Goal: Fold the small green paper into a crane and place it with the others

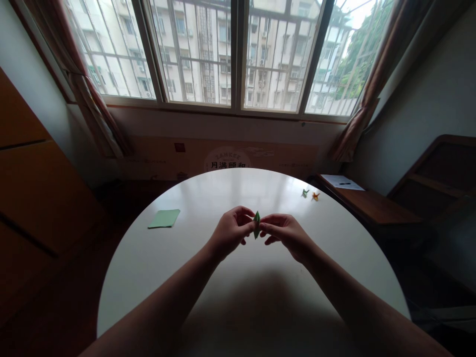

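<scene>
Head view: folded paper (257, 218) is held over the middle of the white table (208, 198). Green, narrow, pointed at top and bottom, standing near upright. Left hand (231, 231) and right hand (289, 232) both pinch it, one from each side, thumbs and fingertips. Fingers cover its midsection, so folds there can't be read. Green sheets (164, 218) lie on the table's left part, count unclear. Green figure (305, 193) and orange figure (315, 196) sit near the table's far right edge, too small for detail. Table's near edge is cut off.
</scene>
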The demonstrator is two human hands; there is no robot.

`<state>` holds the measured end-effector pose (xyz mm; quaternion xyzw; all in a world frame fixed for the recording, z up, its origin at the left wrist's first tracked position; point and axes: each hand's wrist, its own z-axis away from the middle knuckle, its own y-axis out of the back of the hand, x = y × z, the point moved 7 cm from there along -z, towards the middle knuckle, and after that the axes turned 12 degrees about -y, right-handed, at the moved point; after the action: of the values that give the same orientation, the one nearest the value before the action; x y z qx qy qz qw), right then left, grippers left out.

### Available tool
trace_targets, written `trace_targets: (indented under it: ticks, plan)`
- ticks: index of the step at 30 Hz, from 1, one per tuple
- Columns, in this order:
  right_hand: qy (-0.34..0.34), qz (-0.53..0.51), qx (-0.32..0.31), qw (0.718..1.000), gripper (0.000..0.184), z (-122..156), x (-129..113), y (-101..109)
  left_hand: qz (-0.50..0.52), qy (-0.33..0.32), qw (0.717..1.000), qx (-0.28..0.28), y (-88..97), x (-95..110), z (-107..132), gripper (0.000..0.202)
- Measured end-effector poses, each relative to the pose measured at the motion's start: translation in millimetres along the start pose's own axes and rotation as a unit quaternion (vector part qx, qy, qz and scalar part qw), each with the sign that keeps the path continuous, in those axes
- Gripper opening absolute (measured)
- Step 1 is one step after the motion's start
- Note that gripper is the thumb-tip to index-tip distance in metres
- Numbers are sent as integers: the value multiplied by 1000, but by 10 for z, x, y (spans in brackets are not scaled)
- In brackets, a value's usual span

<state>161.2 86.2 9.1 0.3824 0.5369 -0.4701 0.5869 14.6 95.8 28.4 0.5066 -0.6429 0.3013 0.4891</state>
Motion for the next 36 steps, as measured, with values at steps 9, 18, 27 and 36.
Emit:
trace_targets:
  ticks: [9, 18, 27, 36]
  plan:
    - [-8, -13, -10, 1000, 36, 15, 0, -37, -68, -41, 997, 24, 52, 78, 0, 31]
    - [-25, 17, 21, 999, 36, -2, 34, -35, -83, -53, 995, 26, 39, 102, 14, 17]
    - [7, 26, 45, 999, 35, 9, 0, -16, -114, -58, 992, 18, 46, 109, 3, 19]
    - [22, 29, 42, 998, 29, 14, -34, -13, -77, -53, 996, 1, 3, 110, 4, 27]
